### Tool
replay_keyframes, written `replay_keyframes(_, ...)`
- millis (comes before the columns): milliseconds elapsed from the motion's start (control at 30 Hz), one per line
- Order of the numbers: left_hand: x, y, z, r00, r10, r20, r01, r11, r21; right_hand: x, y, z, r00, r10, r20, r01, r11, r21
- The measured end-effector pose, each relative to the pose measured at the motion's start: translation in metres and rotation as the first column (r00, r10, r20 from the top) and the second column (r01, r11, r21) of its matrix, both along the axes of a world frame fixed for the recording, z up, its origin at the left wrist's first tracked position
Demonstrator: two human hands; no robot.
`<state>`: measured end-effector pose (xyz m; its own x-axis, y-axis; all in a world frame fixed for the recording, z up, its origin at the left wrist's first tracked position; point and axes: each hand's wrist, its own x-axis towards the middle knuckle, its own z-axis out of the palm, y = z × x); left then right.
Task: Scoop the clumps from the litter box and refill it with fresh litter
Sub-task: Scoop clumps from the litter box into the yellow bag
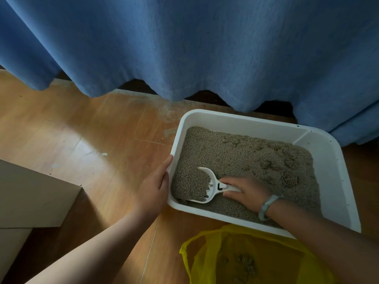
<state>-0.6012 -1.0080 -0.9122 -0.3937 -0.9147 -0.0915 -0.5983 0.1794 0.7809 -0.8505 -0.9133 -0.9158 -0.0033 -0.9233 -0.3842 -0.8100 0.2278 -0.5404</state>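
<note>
Litter [246, 156] grey, lumpy; grip of right hand [249, 191] pinches white scoop [214, 181]; left hand [152, 185] clasps litter box [235, 117].

A single wide-angle camera on the person's head looks forward and steeply down, close over the wooden floor [82, 130]; the litter box [338, 171] sits lower right, a blue curtain [184, 48] fills the top, and the left hand [155, 187] and right hand [248, 191] reach in from the bottom edge

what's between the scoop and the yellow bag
Only the near wall of the box. The scoop, held by the right hand, lies low in the litter at the near left corner; the bag sits open just past that wall. The left hand holds the left rim, off to the side.
</note>
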Motion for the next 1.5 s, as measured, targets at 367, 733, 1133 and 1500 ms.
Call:
replay_keyframes(367,0.000,0.000,0.004,1.000,-0.012,0.020,0.010,0.998,0.065,-0.018,0.017,0.009,0.985,-0.164,0.052,0.167,0.984,-0.066)
replay_keyframes(733,-0.012,0.017,0.022,0.962,-0.120,0.243,0.102,0.991,0.086,-0.031,0.032,0.037,0.977,-0.212,0.025,0.213,0.966,-0.147)
replay_keyframes(1133,-0.003,0.025,0.026,0.949,-0.226,0.218,0.204,0.972,0.121,-0.033,0.057,0.043,0.973,-0.224,-0.051,0.219,0.972,-0.088)
replay_keyframes(1500,-0.005,0.038,0.023,0.953,-0.150,0.263,0.153,0.988,0.008,-0.033,0.076,0.045,0.964,-0.155,-0.216,0.148,0.988,-0.052)
